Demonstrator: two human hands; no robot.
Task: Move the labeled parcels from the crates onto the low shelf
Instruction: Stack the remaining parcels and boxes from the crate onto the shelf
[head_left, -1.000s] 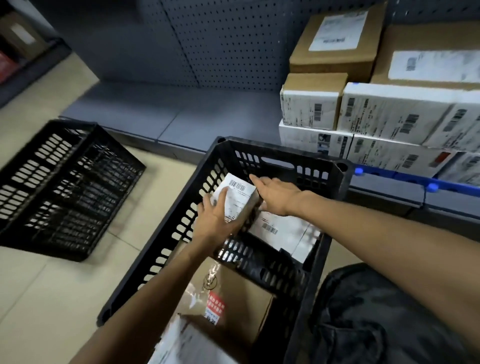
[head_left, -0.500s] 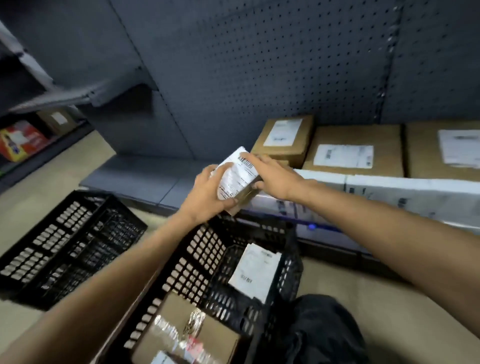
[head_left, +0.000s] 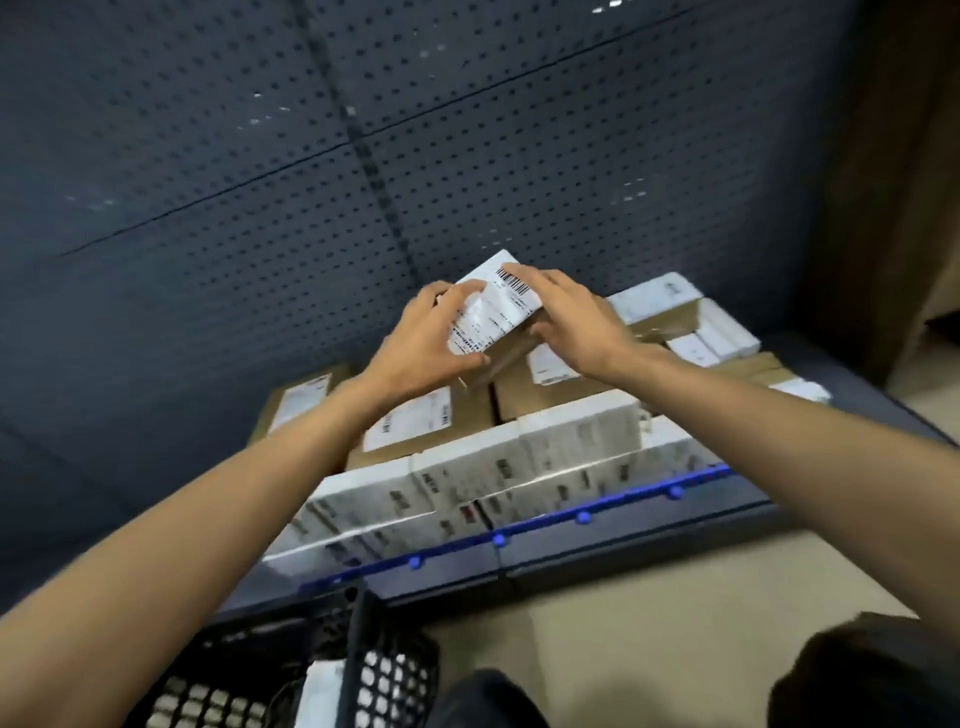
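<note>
Raised above the shelved boxes (head_left: 576, 436), both hands (head_left: 421, 348) (head_left: 576, 332) grip the labeled parcel (head_left: 493, 306).

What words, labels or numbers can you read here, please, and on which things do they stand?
No text is readable.
White label on the small brown cardboard parcel that the left hand and right hand hold: barcode and print, too small.
White labels on the stacked parcels on the low grey shelf: blurred.

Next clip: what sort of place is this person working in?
Probably a parcel stockroom or pickup point: a pegboard-backed low shelf stacked with labeled parcels, a black crate in front of it, and a barcoded parcel held over the stack.
</note>
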